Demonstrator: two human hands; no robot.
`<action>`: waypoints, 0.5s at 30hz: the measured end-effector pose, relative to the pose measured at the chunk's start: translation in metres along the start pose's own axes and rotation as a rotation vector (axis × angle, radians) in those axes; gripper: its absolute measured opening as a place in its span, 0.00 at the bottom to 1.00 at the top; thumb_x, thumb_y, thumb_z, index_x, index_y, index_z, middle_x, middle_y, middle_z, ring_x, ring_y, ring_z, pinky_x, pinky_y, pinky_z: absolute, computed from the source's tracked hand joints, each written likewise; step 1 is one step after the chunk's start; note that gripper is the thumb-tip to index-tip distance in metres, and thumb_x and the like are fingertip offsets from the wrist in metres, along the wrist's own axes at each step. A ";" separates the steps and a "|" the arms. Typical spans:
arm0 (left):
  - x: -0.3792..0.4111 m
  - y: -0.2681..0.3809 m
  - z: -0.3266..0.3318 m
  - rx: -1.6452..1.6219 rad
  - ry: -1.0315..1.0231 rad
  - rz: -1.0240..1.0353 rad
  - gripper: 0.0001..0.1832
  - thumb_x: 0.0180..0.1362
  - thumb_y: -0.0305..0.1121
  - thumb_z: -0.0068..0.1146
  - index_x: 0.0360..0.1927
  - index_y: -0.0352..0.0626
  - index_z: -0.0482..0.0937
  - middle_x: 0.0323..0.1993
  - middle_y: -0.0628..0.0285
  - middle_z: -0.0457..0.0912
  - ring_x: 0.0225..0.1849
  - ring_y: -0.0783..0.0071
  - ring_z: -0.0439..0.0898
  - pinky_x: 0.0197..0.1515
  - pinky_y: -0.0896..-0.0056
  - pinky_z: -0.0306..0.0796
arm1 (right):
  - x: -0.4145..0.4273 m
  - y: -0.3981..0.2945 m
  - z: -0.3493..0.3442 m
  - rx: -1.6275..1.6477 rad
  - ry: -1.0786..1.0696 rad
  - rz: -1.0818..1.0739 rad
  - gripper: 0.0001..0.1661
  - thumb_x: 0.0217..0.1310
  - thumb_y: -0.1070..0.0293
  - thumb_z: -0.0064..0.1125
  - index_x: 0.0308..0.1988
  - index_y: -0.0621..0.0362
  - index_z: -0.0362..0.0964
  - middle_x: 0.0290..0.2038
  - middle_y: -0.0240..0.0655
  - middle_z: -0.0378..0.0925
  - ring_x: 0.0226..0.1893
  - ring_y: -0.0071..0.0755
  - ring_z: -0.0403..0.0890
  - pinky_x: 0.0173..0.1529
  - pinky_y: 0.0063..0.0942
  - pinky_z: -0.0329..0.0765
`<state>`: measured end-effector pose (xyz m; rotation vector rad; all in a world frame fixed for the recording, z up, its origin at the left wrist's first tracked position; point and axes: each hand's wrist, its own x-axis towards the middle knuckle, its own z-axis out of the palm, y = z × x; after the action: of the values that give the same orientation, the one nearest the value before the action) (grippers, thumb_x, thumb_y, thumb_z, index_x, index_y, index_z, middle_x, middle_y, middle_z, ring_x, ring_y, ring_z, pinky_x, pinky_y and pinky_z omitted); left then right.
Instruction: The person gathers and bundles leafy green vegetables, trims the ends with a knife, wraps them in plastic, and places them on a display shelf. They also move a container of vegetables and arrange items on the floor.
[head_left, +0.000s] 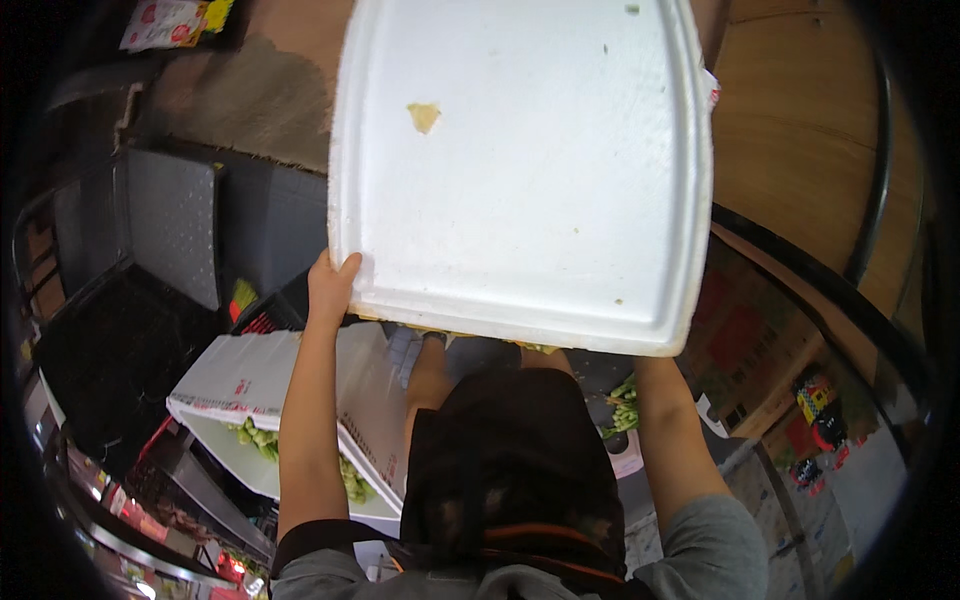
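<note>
A large white foam lid or shallow tray (517, 187) is raised before me, its rimmed inner face toward the camera. A yellowish scrap (424, 118) and a few small green bits stick to that face. My left hand (334, 285) grips its lower left edge, the thumb over the rim. On the other side, my right forearm (667, 405) runs up under the lower right corner. The foam hides my right hand, so its grip does not show. Something yellowish peeks out along the bottom edge, mostly covered.
Left of my legs a white foam box (247, 371) lies tilted, with green vegetables (259, 439) inside. More green stalks (622, 409) lie by my right forearm. Black crates (127, 360) stand at left, printed cardboard boxes (750, 322) at right. A wooden surface (795, 112) extends at upper right.
</note>
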<state>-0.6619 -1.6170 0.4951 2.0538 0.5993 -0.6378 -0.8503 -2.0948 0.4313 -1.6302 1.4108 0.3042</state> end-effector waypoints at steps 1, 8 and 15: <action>-0.015 0.005 -0.015 0.009 0.065 -0.009 0.23 0.49 0.36 0.58 0.44 0.27 0.73 0.37 0.50 0.79 0.38 0.66 0.77 0.43 0.70 0.69 | -0.003 -0.001 0.003 -0.023 -0.023 -0.019 0.47 0.44 0.61 0.67 0.57 0.69 0.49 0.48 0.49 0.68 0.47 0.43 0.71 0.50 0.34 0.69; -0.227 -0.082 -0.172 -0.264 0.705 -0.288 0.24 0.56 0.36 0.52 0.48 0.23 0.68 0.40 0.47 0.76 0.38 0.63 0.76 0.40 0.65 0.73 | -0.002 0.008 0.020 -0.127 0.006 -0.048 0.37 0.41 0.65 0.69 0.48 0.69 0.58 0.46 0.49 0.70 0.46 0.44 0.73 0.49 0.34 0.69; -0.452 -0.214 -0.179 -0.060 0.952 -0.796 0.28 0.57 0.41 0.49 0.49 0.20 0.65 0.44 0.40 0.73 0.41 0.53 0.74 0.44 0.58 0.69 | 0.026 0.003 0.019 -0.464 0.071 0.090 0.34 0.37 0.66 0.69 0.45 0.69 0.62 0.43 0.52 0.74 0.46 0.51 0.75 0.49 0.37 0.70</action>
<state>-1.0972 -1.4365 0.7408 1.9371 2.0024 0.0080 -0.8378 -2.0972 0.4012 -1.9642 1.5486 0.6710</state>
